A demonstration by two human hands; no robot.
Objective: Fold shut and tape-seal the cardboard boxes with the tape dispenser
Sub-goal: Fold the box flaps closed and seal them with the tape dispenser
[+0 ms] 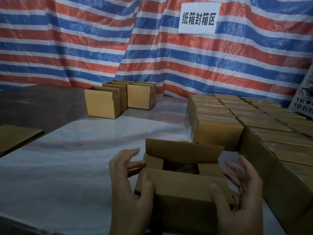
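Both hands I'm watching flank the cardboard box [183, 185] near the front edge of the desk [76, 158]. The left hand [130, 184] and right hand [240, 197] are released, fingers spread loosely, thumbs resting on the near flap. The far flap stands upright. Sealed boxes [220, 131] crowd the desk's right edge, and open boxes [101, 106] sit near its far edge.

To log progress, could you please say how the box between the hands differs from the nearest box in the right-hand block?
The box between the hands is open, far flap upright; the block's nearest box is closed flat. The left hand and right hand touch the first; the second is untouched, packed against neighbours. Both are brown cardboard.
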